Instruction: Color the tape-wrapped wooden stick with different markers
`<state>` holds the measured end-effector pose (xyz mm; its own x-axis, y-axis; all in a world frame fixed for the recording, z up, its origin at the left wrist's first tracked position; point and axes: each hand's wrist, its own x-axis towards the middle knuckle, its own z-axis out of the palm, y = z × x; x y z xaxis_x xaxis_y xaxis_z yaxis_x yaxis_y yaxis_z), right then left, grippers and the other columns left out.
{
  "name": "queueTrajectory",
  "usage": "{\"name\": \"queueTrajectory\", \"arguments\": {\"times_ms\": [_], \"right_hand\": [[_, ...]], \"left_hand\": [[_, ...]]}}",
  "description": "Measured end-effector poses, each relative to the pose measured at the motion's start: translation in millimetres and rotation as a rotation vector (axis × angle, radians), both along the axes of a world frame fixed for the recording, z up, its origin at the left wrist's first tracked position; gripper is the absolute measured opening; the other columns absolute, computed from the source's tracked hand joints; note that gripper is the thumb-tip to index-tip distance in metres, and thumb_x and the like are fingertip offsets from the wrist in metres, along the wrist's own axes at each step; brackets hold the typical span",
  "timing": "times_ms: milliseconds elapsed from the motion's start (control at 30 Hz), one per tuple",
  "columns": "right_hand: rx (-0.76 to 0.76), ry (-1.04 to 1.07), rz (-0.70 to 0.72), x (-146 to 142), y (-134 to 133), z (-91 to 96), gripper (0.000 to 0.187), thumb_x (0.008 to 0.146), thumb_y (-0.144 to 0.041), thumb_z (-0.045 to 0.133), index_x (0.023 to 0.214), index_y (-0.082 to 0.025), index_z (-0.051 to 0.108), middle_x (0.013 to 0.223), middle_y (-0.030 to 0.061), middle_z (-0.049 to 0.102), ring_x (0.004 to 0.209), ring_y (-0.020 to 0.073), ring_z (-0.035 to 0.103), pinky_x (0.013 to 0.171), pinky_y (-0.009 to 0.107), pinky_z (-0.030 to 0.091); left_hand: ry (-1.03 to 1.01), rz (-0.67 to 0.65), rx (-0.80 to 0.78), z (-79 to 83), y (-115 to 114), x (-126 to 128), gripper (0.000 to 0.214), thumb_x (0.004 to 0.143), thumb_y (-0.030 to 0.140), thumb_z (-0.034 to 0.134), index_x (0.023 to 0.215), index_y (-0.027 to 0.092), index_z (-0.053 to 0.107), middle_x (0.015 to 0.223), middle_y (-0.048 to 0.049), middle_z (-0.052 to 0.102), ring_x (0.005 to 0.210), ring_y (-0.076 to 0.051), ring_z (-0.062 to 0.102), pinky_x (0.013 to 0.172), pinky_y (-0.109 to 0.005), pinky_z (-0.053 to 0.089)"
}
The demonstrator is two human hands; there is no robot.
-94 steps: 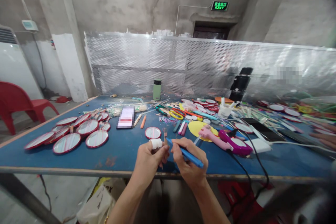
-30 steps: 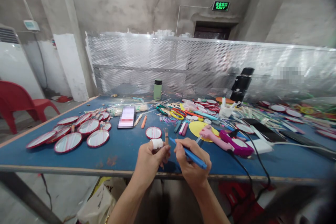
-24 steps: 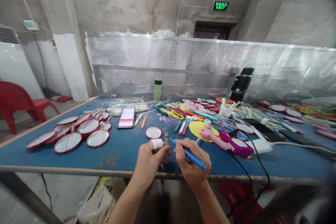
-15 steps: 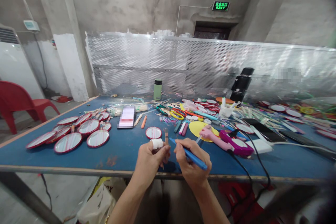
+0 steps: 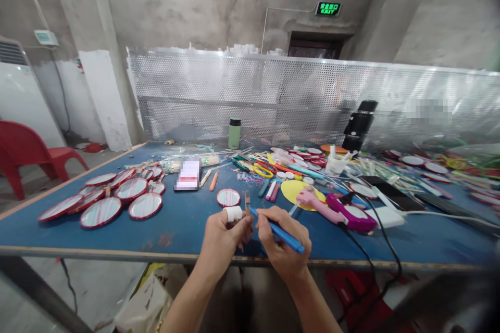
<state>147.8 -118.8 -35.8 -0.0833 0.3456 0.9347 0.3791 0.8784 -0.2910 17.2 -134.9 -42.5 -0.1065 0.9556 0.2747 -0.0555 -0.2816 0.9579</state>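
Note:
My left hand [image 5: 224, 233] pinches a flat wooden craft stick [image 5: 247, 199] upright near the table's front edge. White wrapping [image 5: 234, 213] covers one of its digits. A blue marker [image 5: 288, 239] is gripped like a pen in my right hand [image 5: 282, 252]. Its tip meets the stick or lies very close to it; I cannot tell which. Just beyond my left hand lies a small round mirror-like disc with a red rim [image 5: 228, 197]. The lower end of the stick is hidden by my fingers.
Several red-rimmed discs [image 5: 132, 188] are piled at the left, near a phone [image 5: 188, 175]. A pink and purple glue gun [image 5: 332, 208] rests at the right by a yellow disc [image 5: 287, 192], its black cable crossing the edge. A green bottle [image 5: 234, 133] stands behind.
My right hand has moved slightly left, bringing the marker's tip to the stick. My left hand stays almost where it was.

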Motion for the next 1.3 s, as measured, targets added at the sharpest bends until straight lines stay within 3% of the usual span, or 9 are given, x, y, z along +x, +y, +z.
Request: {"name": "queueTrajectory", "arguments": {"times_ms": [1300], "right_hand": [[0.032, 0.016, -0.032, -0.2, 0.3, -0.7, 0.012, 0.082, -0.007, 0.058, 0.087, -0.017, 0.064, 0.064, -0.0016, 0.062, 0.054, 0.0089, 0.059, 0.056, 0.021, 0.047]], "left_hand": [[0.030, -0.007, -0.001, 0.6, 1.1, 0.8, 0.025, 0.077, 0.032, 0.064, 0.062, 0.013, 0.060, 0.048, 0.0013, 0.056, 0.042, -0.009, 0.047, 0.042, -0.019, 0.038]]}}
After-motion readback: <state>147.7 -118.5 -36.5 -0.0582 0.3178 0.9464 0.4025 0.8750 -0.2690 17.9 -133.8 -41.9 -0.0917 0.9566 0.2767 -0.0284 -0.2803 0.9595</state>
